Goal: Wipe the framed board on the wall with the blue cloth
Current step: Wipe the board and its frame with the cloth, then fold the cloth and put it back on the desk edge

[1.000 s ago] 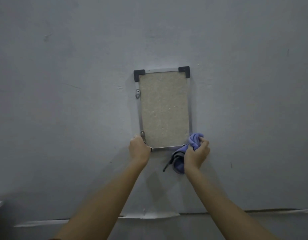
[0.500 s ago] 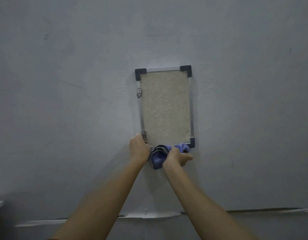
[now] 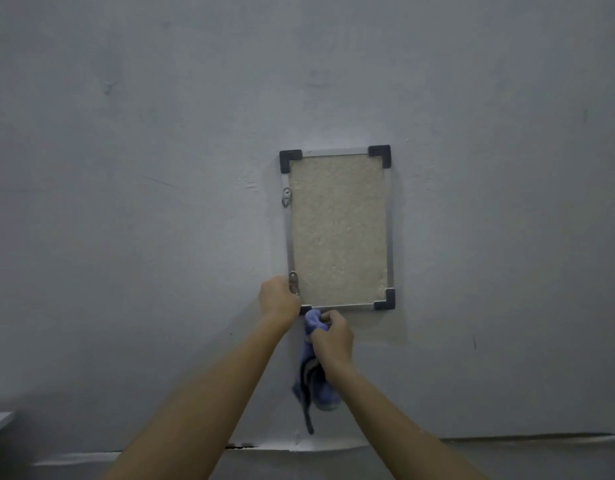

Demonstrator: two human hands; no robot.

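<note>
Framed board [image 3: 339, 230]: my left grip [image 3: 279, 297] clasps its lower-left corner, my right grip [image 3: 332, 337] clutches blue cloth [image 3: 314, 382] just beneath.

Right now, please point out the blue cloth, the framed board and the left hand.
blue cloth [image 3: 315, 386], head view, on its hanging lower part.
framed board [image 3: 337, 230], head view, on the middle of its beige panel.
left hand [image 3: 278, 297], head view, on the back of the hand.

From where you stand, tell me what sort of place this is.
Probably a plain, roughly finished indoor room: a bare grey wall, a small board on it with metal brackets on its frame, and a cracked seam along the wall's foot.
</note>
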